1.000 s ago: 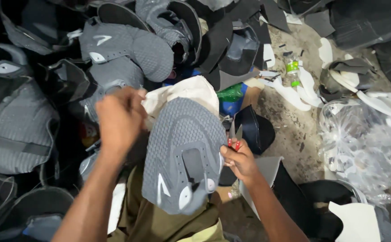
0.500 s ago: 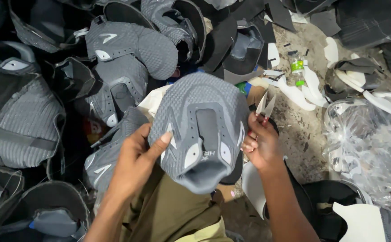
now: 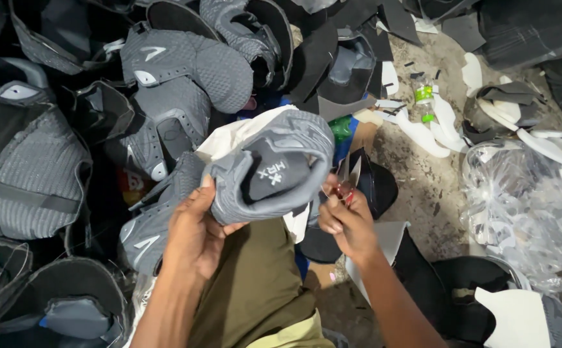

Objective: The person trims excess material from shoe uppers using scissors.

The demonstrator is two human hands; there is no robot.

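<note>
My left hand [image 3: 197, 225] grips a grey knitted shoe upper [image 3: 271, 164] from below, holding it folded so its dark tongue with a white mark faces up. My right hand [image 3: 345, 219] is beside its right edge, fingers closed on small scissors with red handles [image 3: 342, 187], blades pointing up near the upper. A white sheet [image 3: 242, 132] lies behind the upper. My olive-trousered leg [image 3: 255, 290] is beneath both hands.
Several grey and black shoe uppers [image 3: 178, 64] are piled at left and top. A clear plastic bag [image 3: 519, 206] lies at right. White and black offcuts [image 3: 436, 129] and a small green-labelled bottle [image 3: 425, 96] sit on the dusty floor.
The upper was flat and facing me a second ago; it is now folded over and tilted, tongue up. My left hand shifted under it, and my right hand rose beside it.
</note>
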